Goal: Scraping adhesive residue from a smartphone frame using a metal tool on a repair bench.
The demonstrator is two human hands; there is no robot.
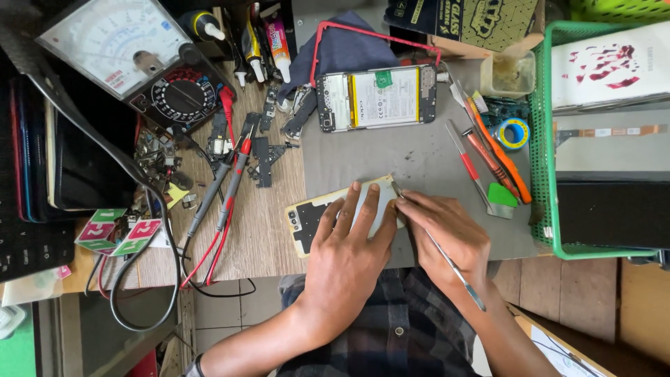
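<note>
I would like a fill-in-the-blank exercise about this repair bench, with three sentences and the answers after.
1. The left hand presses flat on the phone back cover, which lies on a ____ mat.
2. The right hand holds a thin metal ____.
3. The opened phone lies ____ the hands, farther from the person.

Missing words: grey; tool; beyond

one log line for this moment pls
left hand: flat on phone back cover | right hand: holds metal tool at cover edge | opened phone: behind on mat
</note>
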